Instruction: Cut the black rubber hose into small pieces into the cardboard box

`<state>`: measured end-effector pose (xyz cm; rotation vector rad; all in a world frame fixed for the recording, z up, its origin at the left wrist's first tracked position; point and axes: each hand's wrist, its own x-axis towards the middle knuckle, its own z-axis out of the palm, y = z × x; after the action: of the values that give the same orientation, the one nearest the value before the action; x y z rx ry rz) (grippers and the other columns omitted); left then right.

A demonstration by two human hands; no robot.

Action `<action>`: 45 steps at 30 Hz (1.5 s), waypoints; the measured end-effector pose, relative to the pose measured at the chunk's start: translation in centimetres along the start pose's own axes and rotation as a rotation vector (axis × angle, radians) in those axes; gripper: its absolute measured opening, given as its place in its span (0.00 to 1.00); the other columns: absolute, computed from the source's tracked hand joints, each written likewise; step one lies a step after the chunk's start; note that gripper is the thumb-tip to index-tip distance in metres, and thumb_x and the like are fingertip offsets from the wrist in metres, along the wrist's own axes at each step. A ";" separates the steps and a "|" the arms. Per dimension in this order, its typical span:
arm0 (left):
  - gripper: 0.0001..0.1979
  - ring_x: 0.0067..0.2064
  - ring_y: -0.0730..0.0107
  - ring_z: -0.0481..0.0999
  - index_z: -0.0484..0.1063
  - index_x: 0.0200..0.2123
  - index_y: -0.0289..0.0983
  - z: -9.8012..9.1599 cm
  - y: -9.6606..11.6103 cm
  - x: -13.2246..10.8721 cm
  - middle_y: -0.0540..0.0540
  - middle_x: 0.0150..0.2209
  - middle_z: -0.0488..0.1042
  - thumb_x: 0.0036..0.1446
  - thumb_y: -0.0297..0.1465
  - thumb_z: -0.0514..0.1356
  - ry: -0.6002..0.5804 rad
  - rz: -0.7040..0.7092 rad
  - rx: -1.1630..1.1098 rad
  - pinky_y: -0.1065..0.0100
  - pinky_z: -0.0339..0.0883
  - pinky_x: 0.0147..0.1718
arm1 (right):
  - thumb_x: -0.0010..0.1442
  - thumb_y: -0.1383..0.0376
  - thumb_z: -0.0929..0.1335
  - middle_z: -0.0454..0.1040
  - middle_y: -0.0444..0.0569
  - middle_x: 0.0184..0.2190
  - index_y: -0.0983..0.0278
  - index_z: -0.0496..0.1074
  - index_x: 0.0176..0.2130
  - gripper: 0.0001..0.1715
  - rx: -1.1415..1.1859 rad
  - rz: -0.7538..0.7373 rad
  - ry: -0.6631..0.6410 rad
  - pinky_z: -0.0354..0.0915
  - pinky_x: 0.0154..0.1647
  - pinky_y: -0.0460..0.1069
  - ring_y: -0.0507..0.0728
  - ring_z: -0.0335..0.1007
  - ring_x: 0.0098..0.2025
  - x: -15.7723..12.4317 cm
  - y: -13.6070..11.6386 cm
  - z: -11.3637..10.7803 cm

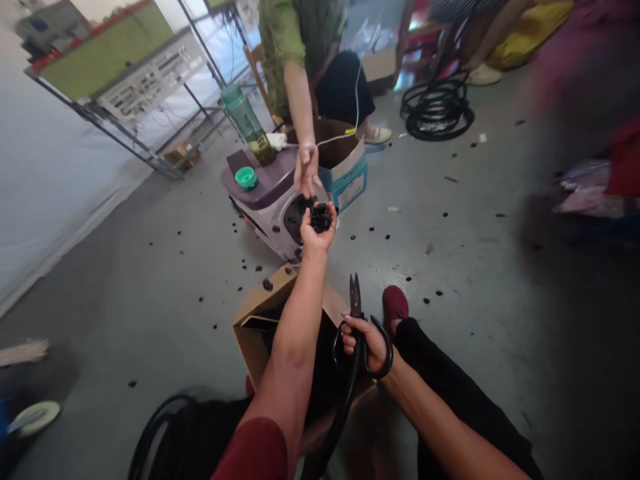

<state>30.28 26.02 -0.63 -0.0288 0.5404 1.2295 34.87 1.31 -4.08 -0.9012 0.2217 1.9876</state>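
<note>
Black pieces point(321, 217), small and lumpy, are heaped in the person's left hand point(315, 235), which is held out palm up with the fingers curled around them, at centre frame. The right hand point(367, 342) is low at lower right, closed through the looped handles of black-handled shears point(356, 297), with the tips pointing upward. A black cable point(345, 393) hangs down from beside those handles toward the lower edge. A co-worker's hand point(307, 170), fingers together and pointing down, hangs just above the black pieces; contact between them cannot be confirmed from this view. A white cord point(334, 139) runs past that wrist.

Directly behind the pieces, a purple-and-white appliance casing point(267, 213) lies tilted on the grey floor point(400, 260), with a green cap point(246, 177) on its upper face and a green bottle point(245, 113) just behind it. A blue-and-white cardboard box point(346, 170) stands beside the casing. Below the left forearm, a brown cardboard box point(263, 313) sits between the person's legs, near a dark red shoe point(395, 310). Similar black bits point(387, 237) are scattered across the floor. A coil of black cable point(437, 110) lies at upper right, and a metal rack point(120, 100) stands at upper left.
</note>
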 end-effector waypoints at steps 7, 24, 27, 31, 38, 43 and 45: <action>0.18 0.54 0.62 0.73 0.74 0.35 0.32 -7.9 -0.5 -4.7 0.40 0.41 0.75 0.67 0.35 0.47 0.040 0.000 0.012 0.66 0.75 0.41 | 0.47 0.67 0.73 0.62 0.36 0.18 0.61 0.63 0.34 0.17 -0.021 0.006 0.030 0.50 0.16 0.42 0.46 0.52 0.16 -0.6 -0.8 -0.3; 0.15 0.48 0.63 0.76 0.74 0.34 0.32 -24.0 -2.8 -12.9 0.40 0.38 0.77 0.65 0.32 0.50 0.321 -0.273 0.010 0.66 0.74 0.40 | 0.44 0.66 0.75 0.64 0.38 0.19 0.62 0.67 0.34 0.17 -0.028 -0.044 0.124 0.52 0.14 0.40 0.45 0.53 0.16 -1.6 0.4 0.2; 0.15 0.48 0.64 0.76 0.74 0.34 0.32 -24.3 -3.3 -11.5 0.41 0.38 0.77 0.65 0.32 0.50 0.315 -0.297 0.009 0.66 0.74 0.40 | 0.44 0.67 0.75 0.65 0.39 0.20 0.62 0.69 0.35 0.17 0.008 -0.094 0.148 0.52 0.14 0.40 0.44 0.53 0.16 -2.8 -0.3 0.5; 0.15 0.49 0.63 0.76 0.75 0.35 0.33 -24.2 -4.4 -9.4 0.40 0.39 0.77 0.64 0.32 0.51 0.289 -0.324 0.049 0.65 0.73 0.42 | 0.44 0.68 0.74 0.64 0.39 0.21 0.63 0.69 0.36 0.17 0.079 -0.137 0.198 0.53 0.14 0.40 0.44 0.53 0.16 -4.3 -1.9 0.6; 0.16 0.47 0.64 0.77 0.75 0.35 0.34 -23.6 -5.0 -9.1 0.42 0.39 0.77 0.65 0.33 0.49 0.282 -0.341 0.064 0.66 0.73 0.41 | 0.44 0.67 0.74 0.61 0.36 0.21 0.61 0.67 0.36 0.19 -0.041 -0.204 0.276 0.51 0.15 0.40 0.44 0.50 0.17 -4.0 -5.2 0.4; 0.17 0.46 0.65 0.77 0.75 0.34 0.34 -23.7 -2.4 -10.3 0.42 0.39 0.77 0.66 0.34 0.49 0.306 -0.291 0.067 0.67 0.74 0.38 | 0.50 0.60 0.72 0.66 0.39 0.25 0.59 0.65 0.41 0.19 -0.598 -0.199 0.345 0.61 0.24 0.47 0.50 0.62 0.23 -1.4 -4.6 -4.1; 0.18 0.46 0.66 0.77 0.76 0.34 0.34 -24.1 -1.1 -10.6 0.42 0.39 0.77 0.66 0.35 0.48 0.323 -0.229 0.048 0.68 0.74 0.38 | 0.51 0.59 0.71 0.70 0.43 0.29 0.59 0.66 0.42 0.19 -1.047 -0.231 0.329 0.63 0.29 0.49 0.53 0.65 0.28 0.2 -4.2 -7.1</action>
<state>19.76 8.88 -17.61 -0.2460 0.8240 0.9916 41.75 0.47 -8.52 -1.8015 -0.7854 1.6636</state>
